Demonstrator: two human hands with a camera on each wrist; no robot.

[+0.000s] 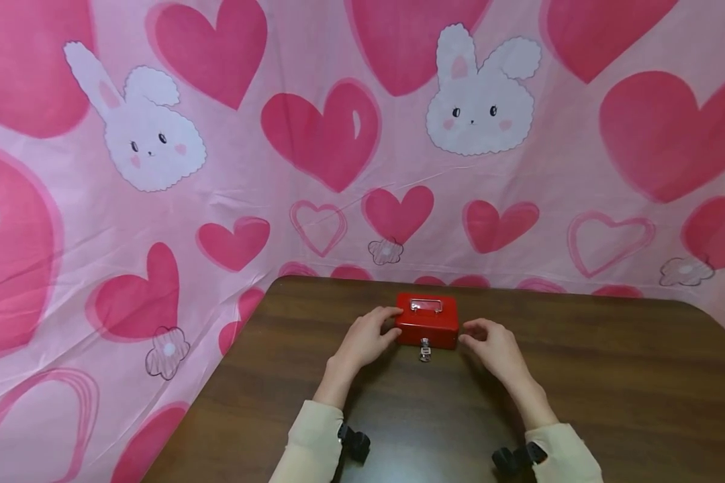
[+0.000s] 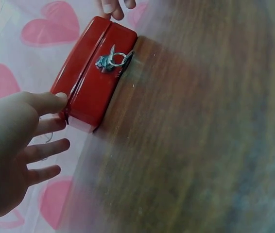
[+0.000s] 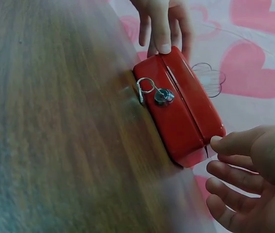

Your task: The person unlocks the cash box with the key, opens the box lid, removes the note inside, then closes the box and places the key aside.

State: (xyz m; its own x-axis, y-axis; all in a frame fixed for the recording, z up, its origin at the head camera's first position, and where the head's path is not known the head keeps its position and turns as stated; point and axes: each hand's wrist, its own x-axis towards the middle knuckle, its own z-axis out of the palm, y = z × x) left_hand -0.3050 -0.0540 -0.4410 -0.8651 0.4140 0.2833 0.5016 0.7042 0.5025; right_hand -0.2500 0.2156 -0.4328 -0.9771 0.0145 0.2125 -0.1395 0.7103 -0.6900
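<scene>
Behind everything you have a pink cloth backdrop printed with red hearts and white rabbit faces (image 1: 399, 154), and in front of it your dark brown wood-grain tabletop (image 1: 423, 402). Toward its far edge sits the glossy red rectangular lidded box (image 1: 417, 322), flat on the surface with its lock side facing you.

Your left hand (image 1: 365, 337) is at the box's left end, thumb tip touching near the lid seam, the other fingers loosely spread and wrapped around nothing. Your right hand (image 1: 497, 347) is at the opposite end, fingers relaxed and parted, gripping nothing; its thumb is right by the corner (whether it actually touches, I cannot tell).

On top of the lid is a silver wire handle (image 1: 426, 306), untouched. Smallest of all, a round silver lock (image 3: 164, 96) is set in the front, with a silver key ring (image 3: 146, 78) hanging from it.

As I judge it, you have got as far as bringing both hands to the box: the lid is still down, and neither hand is at the lock.
</scene>
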